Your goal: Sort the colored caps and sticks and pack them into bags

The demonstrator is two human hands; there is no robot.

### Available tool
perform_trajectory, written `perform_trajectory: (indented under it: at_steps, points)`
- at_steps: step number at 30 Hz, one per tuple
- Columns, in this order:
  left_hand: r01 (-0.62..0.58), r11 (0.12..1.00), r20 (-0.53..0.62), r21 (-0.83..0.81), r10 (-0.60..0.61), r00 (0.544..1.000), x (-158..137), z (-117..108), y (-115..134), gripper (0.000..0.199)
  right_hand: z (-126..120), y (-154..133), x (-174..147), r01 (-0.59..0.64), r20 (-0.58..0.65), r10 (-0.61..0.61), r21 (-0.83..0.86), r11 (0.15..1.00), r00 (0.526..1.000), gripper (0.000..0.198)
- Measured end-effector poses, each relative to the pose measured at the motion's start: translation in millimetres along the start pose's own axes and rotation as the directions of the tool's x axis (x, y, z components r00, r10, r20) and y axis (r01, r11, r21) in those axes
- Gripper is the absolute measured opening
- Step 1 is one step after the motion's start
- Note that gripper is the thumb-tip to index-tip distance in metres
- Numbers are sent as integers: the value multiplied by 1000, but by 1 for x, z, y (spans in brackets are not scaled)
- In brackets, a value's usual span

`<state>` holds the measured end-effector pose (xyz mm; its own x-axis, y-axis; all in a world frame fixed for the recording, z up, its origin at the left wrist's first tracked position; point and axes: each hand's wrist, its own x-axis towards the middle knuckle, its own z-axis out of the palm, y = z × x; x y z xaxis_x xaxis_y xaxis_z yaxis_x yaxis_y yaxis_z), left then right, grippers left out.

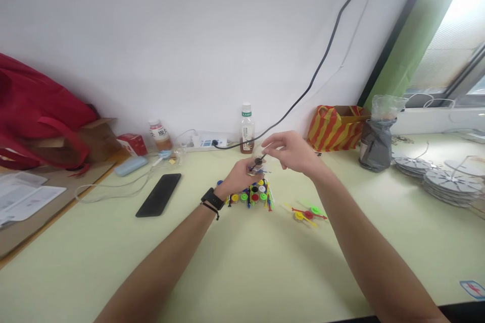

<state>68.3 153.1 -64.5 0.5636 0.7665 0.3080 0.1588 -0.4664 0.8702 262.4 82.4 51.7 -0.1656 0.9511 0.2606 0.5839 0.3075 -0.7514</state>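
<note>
Above the table, my left hand (240, 176) is closed on a small piece with a dark round hub (258, 161); a thin dark part runs up from the hub. My right hand (291, 151) is just above and to the right, thumb and fingers curled together near the top of that thin part. What sits between its fingertips is too small to make out. Below my left hand lies a cluster of spinner arrows (254, 197) with round hubs in several colours. Right of it, a small group of spinner arrows (308, 215) in yellow, red and green lies apart.
A black phone (159, 195) lies left, near a white cable and a light-blue case (131, 166). Along the wall stand a drink bottle (247, 128), a power strip (208, 141) and a striped bag (337, 128). Stacked grey discs (452, 186) are at right.
</note>
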Motion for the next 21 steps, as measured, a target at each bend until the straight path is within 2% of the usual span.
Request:
perform_trajectory:
  at_steps: [6, 11, 15, 18, 21]
  points:
    - [78, 992, 9, -103, -77, 997, -2, -4, 10, 52, -6, 6, 0, 139, -62, -156, -215, 967, 986, 27]
    - [79, 988, 50, -135, -73, 996, -2, -4, 9, 54, -21, 19, -1, 237, 64, -228, -291, 927, 972, 14]
    - [73, 973, 105, -221, -50, 993, -3, -2, 11, 64, -22, 18, 0, 312, -9, -334, -332, 890, 943, 14]
    - [116, 963, 163, -242, -78, 983, -5, -2, 14, 71, -21, 15, -1, 297, 92, -283, -362, 884, 955, 13]
    - [132, 969, 194, -210, -92, 977, -6, 0, 17, 72, -19, 11, -3, 273, 97, -255, -348, 897, 962, 13]
